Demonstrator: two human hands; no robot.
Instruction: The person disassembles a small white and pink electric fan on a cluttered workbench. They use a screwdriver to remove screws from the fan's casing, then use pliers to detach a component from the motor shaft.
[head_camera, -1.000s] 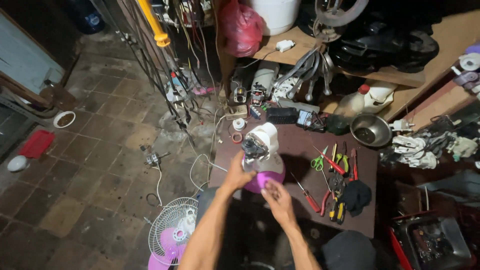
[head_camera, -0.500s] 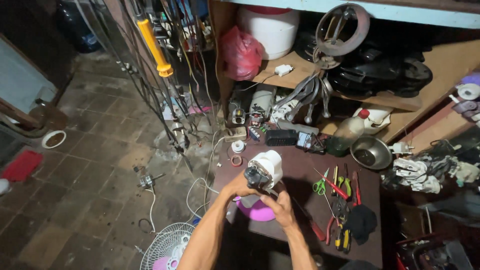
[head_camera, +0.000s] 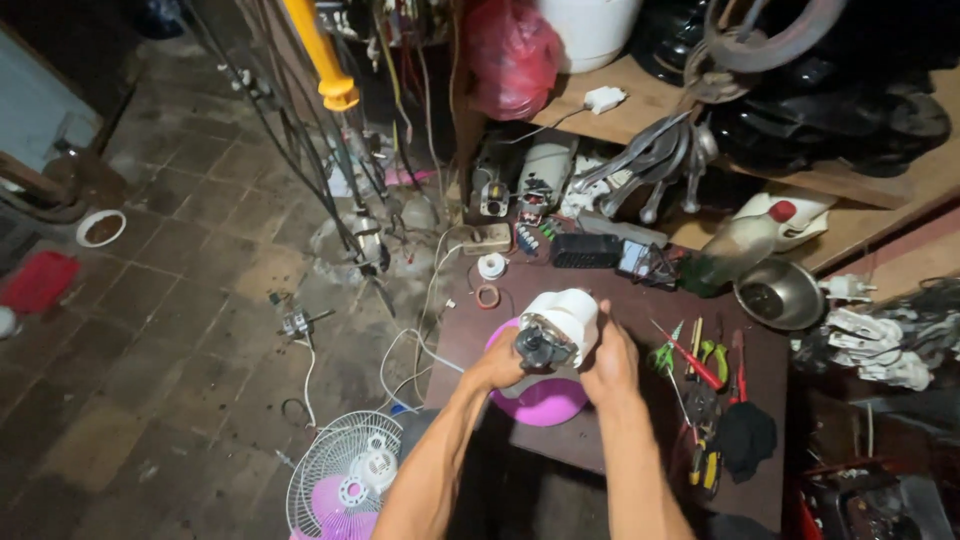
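The 2 hands grip a white plastic fan motor (head_camera: 560, 328) between them, left hand (head_camera: 497, 368) and right hand (head_camera: 610, 362). Its dark shaft end points left, nearer the left hand. It sits above a round purple base (head_camera: 545, 400) at the brown worktop's (head_camera: 620, 440) near-left edge.

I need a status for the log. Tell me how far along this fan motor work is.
Done: the fan is apart; its grille and purple blades lie on the floor, away from the motor. In hand: left hand and right hand grip the white motor housing over the purple base on the table. Left: nothing is reassembled; the screwdrivers and pliers lie unused beside it.
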